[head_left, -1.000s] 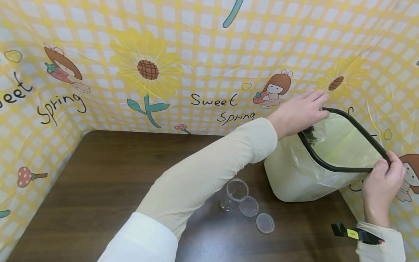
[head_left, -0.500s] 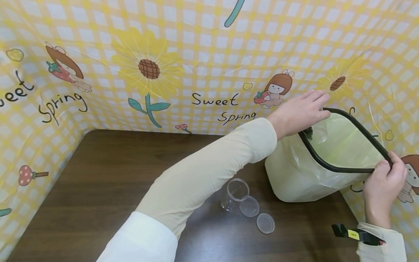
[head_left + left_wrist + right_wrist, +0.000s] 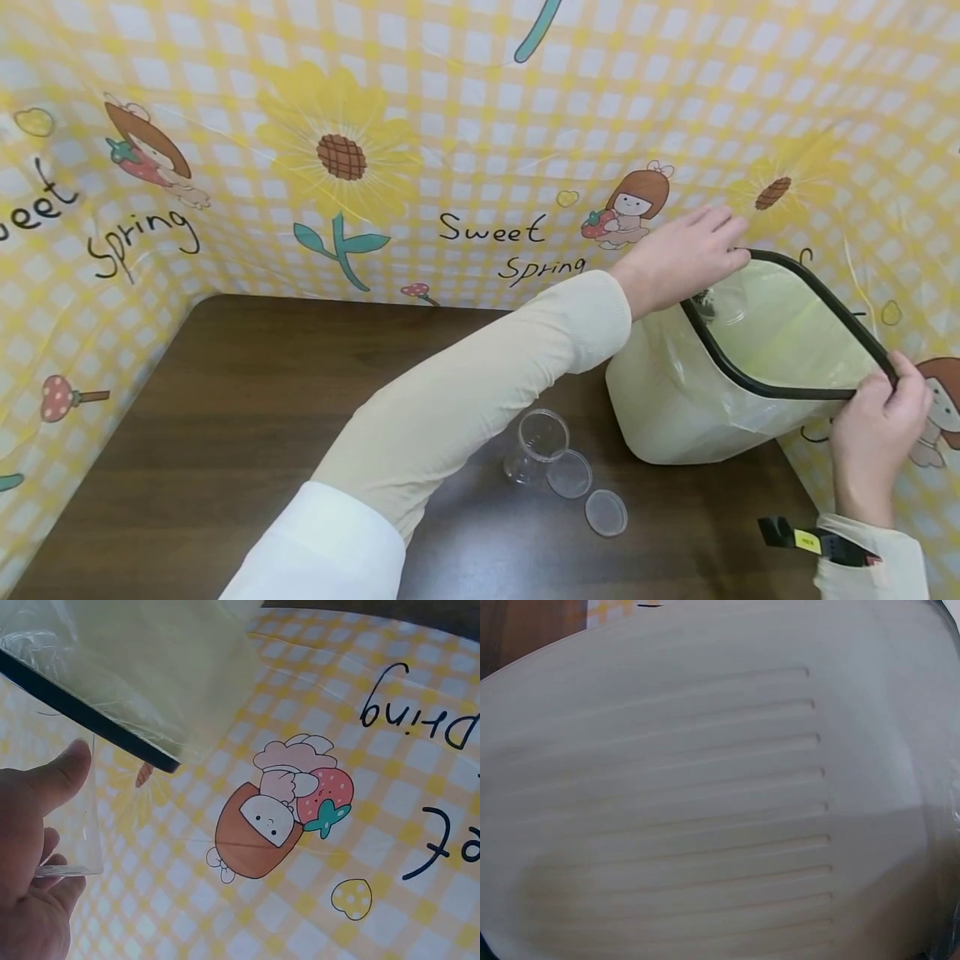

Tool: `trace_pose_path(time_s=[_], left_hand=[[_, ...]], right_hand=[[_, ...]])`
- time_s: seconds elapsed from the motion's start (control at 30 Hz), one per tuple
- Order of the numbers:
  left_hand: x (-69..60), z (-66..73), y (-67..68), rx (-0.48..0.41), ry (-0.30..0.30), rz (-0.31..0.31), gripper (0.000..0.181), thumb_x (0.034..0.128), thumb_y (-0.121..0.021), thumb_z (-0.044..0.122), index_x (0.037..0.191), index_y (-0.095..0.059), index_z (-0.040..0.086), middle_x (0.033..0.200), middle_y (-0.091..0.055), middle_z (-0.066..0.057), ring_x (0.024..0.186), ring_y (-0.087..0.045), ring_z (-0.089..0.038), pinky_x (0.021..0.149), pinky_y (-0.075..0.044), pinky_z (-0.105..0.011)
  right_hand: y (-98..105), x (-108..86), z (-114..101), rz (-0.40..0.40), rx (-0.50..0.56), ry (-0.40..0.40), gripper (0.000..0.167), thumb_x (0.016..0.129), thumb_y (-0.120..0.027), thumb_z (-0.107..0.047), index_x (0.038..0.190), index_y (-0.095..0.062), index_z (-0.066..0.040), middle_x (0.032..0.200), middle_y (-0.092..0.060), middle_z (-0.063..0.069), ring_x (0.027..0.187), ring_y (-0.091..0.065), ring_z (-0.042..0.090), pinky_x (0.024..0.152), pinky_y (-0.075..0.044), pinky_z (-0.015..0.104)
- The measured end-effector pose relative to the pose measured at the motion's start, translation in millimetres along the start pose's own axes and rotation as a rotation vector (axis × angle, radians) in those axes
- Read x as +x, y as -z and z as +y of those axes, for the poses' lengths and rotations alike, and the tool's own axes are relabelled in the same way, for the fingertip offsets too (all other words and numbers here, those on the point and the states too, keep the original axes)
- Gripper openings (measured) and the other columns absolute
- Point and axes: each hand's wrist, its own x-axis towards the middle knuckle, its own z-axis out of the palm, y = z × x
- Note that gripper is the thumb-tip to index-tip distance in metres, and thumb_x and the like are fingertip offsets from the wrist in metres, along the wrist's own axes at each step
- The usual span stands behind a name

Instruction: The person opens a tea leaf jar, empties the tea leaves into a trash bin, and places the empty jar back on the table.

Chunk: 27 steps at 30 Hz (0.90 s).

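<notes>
My left hand [image 3: 678,257] grips a clear plastic jar [image 3: 88,817], tipped mouth-down over the far left corner of a pale bin [image 3: 675,400]. In the left wrist view, its thumb and fingers wrap around the jar, near the bin's dark rim [image 3: 90,712]. Dark bits [image 3: 703,305] show by the jar, just inside the rim; what they are is too small to tell. My right hand [image 3: 877,425] pinches the rim at the near right corner, thumb on top. In the right wrist view only the bin's ribbed wall [image 3: 675,787] shows, without the hand.
A second clear jar [image 3: 528,467] stands upright on the brown table [image 3: 247,433], left of the bin. Two clear round lids, one [image 3: 570,475] touching or close to that jar and another [image 3: 606,512] nearer me, lie flat. A yellow checked cloth [image 3: 465,150] hangs behind.
The dark bits near the tipped jar have shifted and look fewer. My left hand has moved very slightly left. My right hand keeps its hold on the rim.
</notes>
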Motion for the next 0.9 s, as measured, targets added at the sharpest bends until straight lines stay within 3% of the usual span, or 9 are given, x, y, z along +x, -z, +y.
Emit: trace_pose_path(time_s=[0.17, 0.23, 0.3, 0.4, 0.5, 0.6, 0.7, 0.83, 0.9], left_hand=[[-2.0, 0.6, -1.9, -0.009, 0.02, 0.014, 0.048, 0.108, -0.049, 0.021, 0.154, -0.036, 0.017, 0.151, -0.04, -0.008, 0.139, -0.038, -0.027, 0.119, -0.027, -0.033], [-2.7, 1.3, -2.4, -0.009, 0.021, 0.029, 0.049, 0.1084, -0.048, 0.021, 0.155, -0.034, 0.017, 0.15, -0.042, -0.008, 0.138, -0.04, -0.026, 0.117, -0.031, -0.031], [-3.3, 2.0, -2.7, -0.009, 0.019, 0.04, 0.043, 0.1089, -0.047, 0.02, 0.151, -0.04, 0.018, 0.147, -0.043, -0.007, 0.135, -0.042, -0.026, 0.115, -0.033, -0.031], [-4.0, 2.4, -3.1, 0.004, 0.004, 0.052, 0.042, 0.1073, -0.037, 0.0, 0.143, -0.05, 0.018, 0.145, -0.044, -0.007, 0.132, -0.041, -0.025, 0.117, -0.03, -0.034], [-4.8, 2.1, -3.3, -0.003, 0.007, 0.055, 0.042, 0.1065, -0.038, -0.001, 0.142, -0.051, 0.018, 0.145, -0.044, -0.006, 0.133, -0.041, -0.026, 0.119, -0.027, -0.036], [-5.6, 1.2, -3.8, -0.027, 0.043, 0.055, 0.042, 0.1088, -0.047, 0.02, 0.15, -0.041, 0.018, 0.145, -0.043, -0.005, 0.133, -0.042, -0.024, 0.112, -0.036, -0.029], [-6.9, -0.1, -5.6, -0.023, 0.066, 0.069, 0.043, 0.11, -0.045, 0.021, 0.152, -0.037, 0.019, 0.144, -0.044, -0.005, 0.129, -0.044, -0.022, 0.101, -0.044, -0.024], [-8.8, -0.8, -9.2, -0.002, 0.044, 0.087, 0.044, 0.1087, -0.035, 0.001, 0.148, -0.045, 0.019, 0.143, -0.045, -0.005, 0.128, -0.043, -0.022, 0.103, -0.042, -0.027], [-9.4, -0.7, -10.6, -0.003, 0.033, 0.087, 0.044, 0.1084, -0.036, 0.0, 0.147, -0.046, 0.019, 0.144, -0.044, -0.004, 0.128, -0.042, -0.023, 0.105, -0.04, -0.03]], right_hand=[[-2, 1.2, -1, 0.005, 0.005, 0.004, 0.053, 0.106, -0.025, -0.023, 0.154, -0.04, -0.01, 0.156, -0.034, 0.013, 0.139, -0.033, 0.017, 0.118, -0.022, 0.031], [-2, 1.6, -1, 0.012, 0.005, 0.008, 0.053, 0.105, -0.025, -0.023, 0.154, -0.041, -0.01, 0.155, -0.035, 0.014, 0.138, -0.034, 0.017, 0.118, -0.023, 0.03], [-2, 1.7, -1, 0.015, 0.005, 0.01, 0.053, 0.105, -0.025, -0.023, 0.154, -0.041, -0.01, 0.155, -0.035, 0.014, 0.137, -0.035, 0.018, 0.117, -0.023, 0.03], [-2, 1.1, -1, 0.018, 0.007, 0.017, 0.053, 0.105, -0.026, -0.023, 0.154, -0.042, -0.009, 0.154, -0.036, 0.014, 0.137, -0.035, 0.018, 0.118, -0.023, 0.031], [-2, 1.0, -1, 0.018, 0.012, 0.024, 0.053, 0.105, -0.026, -0.023, 0.153, -0.042, -0.009, 0.154, -0.036, 0.015, 0.138, -0.034, 0.018, 0.118, -0.023, 0.032], [-2, 1.4, -2, 0.019, 0.018, 0.026, 0.052, 0.105, -0.026, -0.022, 0.153, -0.042, -0.008, 0.154, -0.036, 0.015, 0.138, -0.034, 0.017, 0.118, -0.023, 0.031], [-3, 1.7, -1, 0.022, 0.022, 0.027, 0.052, 0.105, -0.026, -0.022, 0.153, -0.043, -0.008, 0.154, -0.036, 0.015, 0.138, -0.034, 0.017, 0.118, -0.023, 0.03], [-3, 1.7, -2, 0.026, 0.018, 0.014, 0.052, 0.105, -0.026, -0.022, 0.153, -0.043, -0.01, 0.154, -0.036, 0.014, 0.136, -0.035, 0.017, 0.115, -0.024, 0.028], [-3, 1.5, -1, 0.023, 0.015, 0.009, 0.052, 0.105, -0.026, -0.023, 0.153, -0.043, -0.01, 0.154, -0.036, 0.013, 0.136, -0.035, 0.017, 0.115, -0.024, 0.027]])
